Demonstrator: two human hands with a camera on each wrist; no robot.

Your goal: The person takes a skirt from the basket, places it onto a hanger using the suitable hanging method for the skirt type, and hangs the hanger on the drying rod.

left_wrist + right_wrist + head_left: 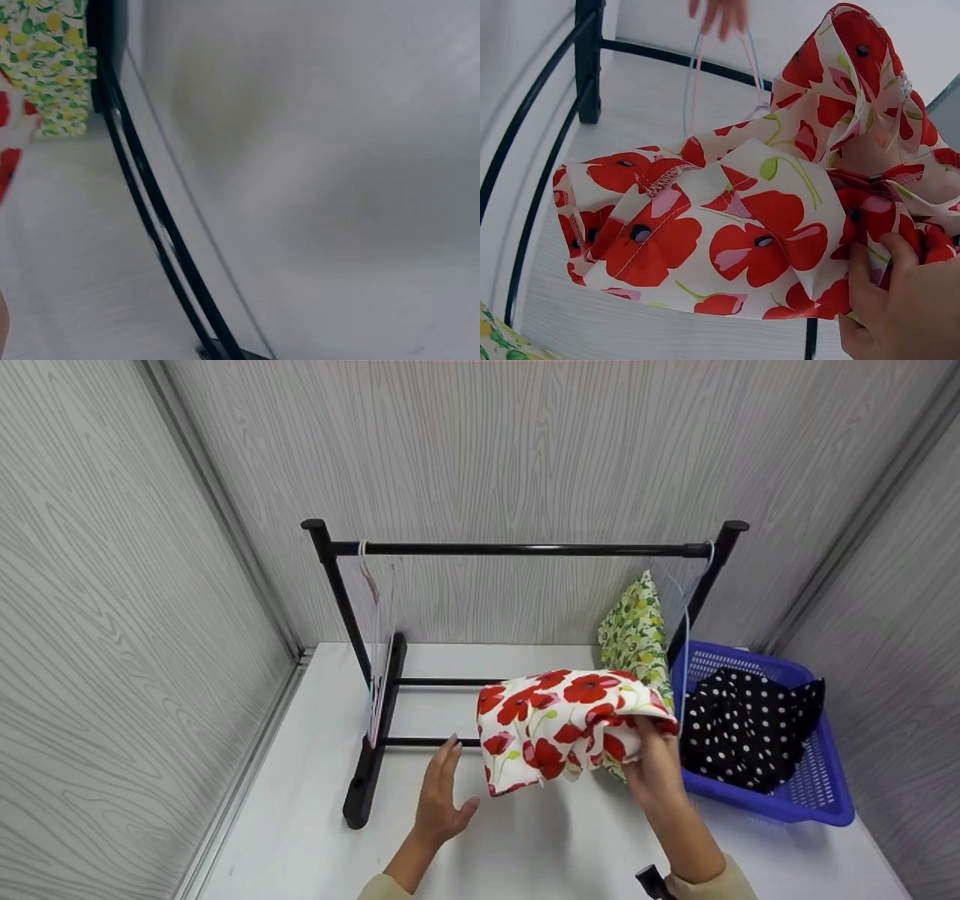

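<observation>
My right hand (658,771) grips a white garment with red poppies (551,727) by its right end, holding it up in front of the black rack (525,550). Close up in the right wrist view, the poppy garment (765,240) shows stitched hems and loose folds, with the right hand's fingers (889,270) bunched into the fabric. To the left of the cloth, my left hand (441,799) is held with straight fingers and thumb apart, touching nothing. A lemon-print garment (636,622) hangs at the rack's right end, partly behind the poppy cloth.
Pink and white hangers (366,566) hang at the rack's left end. A light blue hanger (686,637) is at the right end. The blue basket (838,795) to the right holds a black polka-dot cloth (750,727). Grey panel walls (487,457) enclose the white table (300,840).
</observation>
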